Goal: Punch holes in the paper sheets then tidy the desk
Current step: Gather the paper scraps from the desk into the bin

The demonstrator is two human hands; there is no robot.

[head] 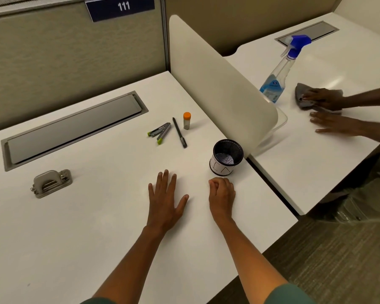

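Note:
A grey hole punch (pixel 51 183) sits on the white desk (pixel 97 227) at the left. A black mesh cup (pixel 227 156) with a white paper band holds small paper bits. Further back lie a stapler with green tips (pixel 159 132), a black pen (pixel 179 135) and a glue stick with an orange cap (pixel 187 120). My left hand (pixel 165 200) rests flat on the desk with fingers spread. Just in front of the cup, my right hand (pixel 222 196) rests on the desk with fingers curled; nothing is seen in it. No paper sheets are in view.
A recessed grey cable tray (pixel 72 130) runs along the back. A white curved divider (pixel 217 84) separates the neighbouring desk, where another person's hands (pixel 325 110) wipe with a grey cloth (pixel 303 95) beside a blue spray bottle (pixel 281 69). Carpeted floor lies at the lower right.

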